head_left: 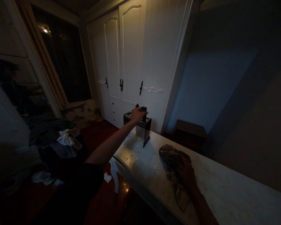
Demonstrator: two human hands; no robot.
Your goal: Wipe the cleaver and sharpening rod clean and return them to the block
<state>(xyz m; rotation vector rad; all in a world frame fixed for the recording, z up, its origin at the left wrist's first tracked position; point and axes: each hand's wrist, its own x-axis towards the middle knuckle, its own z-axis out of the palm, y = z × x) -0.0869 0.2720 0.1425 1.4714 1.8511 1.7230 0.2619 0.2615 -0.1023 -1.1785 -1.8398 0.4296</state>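
Observation:
My left arm reaches out to the far end of the marble-look table (pixel 135 159). There my left hand (pixel 137 114) is closed round a small dark upright object (pixel 144 110) at the top of a dark-framed box with a slotted top (pixel 147 129). The dim light hides what the object is and whether it is fixed to the box. Closer to me, my right hand (pixel 186 173) is wrapped round a bunched, dark patterned cloth (pixel 170 153). The cloth lies on the tabletop, with one end trailing towards the near edge.
A tall white wardrobe (pixel 132 56) stands behind the table. Dark clothes with a pale cloth (pixel 69 139) are heaped at the left. On the red floor lie a shoe (pixel 42 177) and a scrap of white paper (pixel 107 177). A low brown cabinet (pixel 190 129) stands by the wall.

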